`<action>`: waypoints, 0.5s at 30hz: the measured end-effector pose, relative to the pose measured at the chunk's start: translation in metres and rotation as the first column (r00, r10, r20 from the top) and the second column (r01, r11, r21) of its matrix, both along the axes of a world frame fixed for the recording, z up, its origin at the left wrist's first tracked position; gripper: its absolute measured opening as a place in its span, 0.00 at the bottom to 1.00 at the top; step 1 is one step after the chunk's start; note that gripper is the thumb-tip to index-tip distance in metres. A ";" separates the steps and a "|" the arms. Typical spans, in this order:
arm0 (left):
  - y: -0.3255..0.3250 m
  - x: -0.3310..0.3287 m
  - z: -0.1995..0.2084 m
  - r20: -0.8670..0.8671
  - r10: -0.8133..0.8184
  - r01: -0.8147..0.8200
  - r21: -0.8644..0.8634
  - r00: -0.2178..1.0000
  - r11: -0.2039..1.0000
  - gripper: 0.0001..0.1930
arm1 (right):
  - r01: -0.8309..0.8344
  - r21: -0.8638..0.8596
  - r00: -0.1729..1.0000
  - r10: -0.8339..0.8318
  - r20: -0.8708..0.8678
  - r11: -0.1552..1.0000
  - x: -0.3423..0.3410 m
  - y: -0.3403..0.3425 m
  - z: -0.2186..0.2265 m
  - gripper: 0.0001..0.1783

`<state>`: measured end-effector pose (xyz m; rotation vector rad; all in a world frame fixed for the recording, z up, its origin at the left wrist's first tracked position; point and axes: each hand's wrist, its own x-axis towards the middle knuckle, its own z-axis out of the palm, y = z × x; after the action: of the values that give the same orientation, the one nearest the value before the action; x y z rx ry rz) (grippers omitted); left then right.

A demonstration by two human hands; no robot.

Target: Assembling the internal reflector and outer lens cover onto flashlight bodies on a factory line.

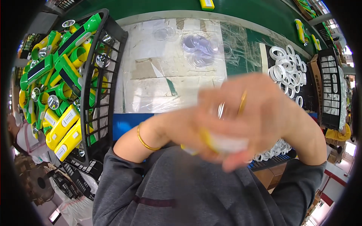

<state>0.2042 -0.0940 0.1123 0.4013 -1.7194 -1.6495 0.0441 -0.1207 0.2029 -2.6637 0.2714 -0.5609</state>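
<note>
Grasping with both hands, the person has the fingers curled around a partly hidden yellow-and-white hard object (230, 145), which sits in front of the chest, over the near edge of the bench. Motion blur smears the left hand (194, 130) and the right hand (258, 109), so I cannot tell exactly where each fingertip presses. The left hand comes in from the left side of the object, and the right hand reaches over it from the other side. A small shiny spot (221, 110) shows among the fingers. A smooth gold bangle (141, 139) circles the left wrist, and a thin gold band (242, 102) crosses a finger of the right hand.

Just beyond the fingers lies a whitish, tape-patched work surface (203, 81), with overlapping clear round plastic discs (198, 44) at its far part. Well to the left of the fingers, a black plastic lattice crate (105, 18) brims with green-and-yellow plastic lamp-like casings (71, 75). Beyond the fingers to the right is a heap of white plastic rings (288, 71); more white rings (275, 150) show closer, just below the right hand. Farthest from the fingers runs a green belt (169, 8).
</note>
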 end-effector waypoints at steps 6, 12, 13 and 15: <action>-0.035 -0.028 0.004 0.400 0.568 -0.529 -0.214 0.719 0.821 0.13 | 0.794 -0.108 0.538 -0.774 -0.333 0.598 -0.001 -0.013 -0.023 0.20; -0.028 -0.018 0.008 0.383 0.362 -0.373 -0.049 0.850 0.927 0.11 | 0.666 -0.078 0.717 -0.666 -0.206 0.742 -0.016 -0.004 -0.010 0.25; -0.026 -0.019 0.005 0.346 0.547 -0.424 -0.371 0.762 0.826 0.11 | 0.685 -0.196 0.645 -0.709 -0.285 0.702 -0.014 -0.001 -0.010 0.28; -0.025 -0.012 0.004 0.269 0.339 -0.308 -0.153 0.901 0.939 0.12 | 0.593 -0.159 0.762 -0.614 -0.205 0.789 -0.020 -0.003 -0.012 0.31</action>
<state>0.1923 -0.1194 0.1158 0.8680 -1.8241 -1.2985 0.0246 -0.1241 0.1905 -2.6944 1.2458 -0.4176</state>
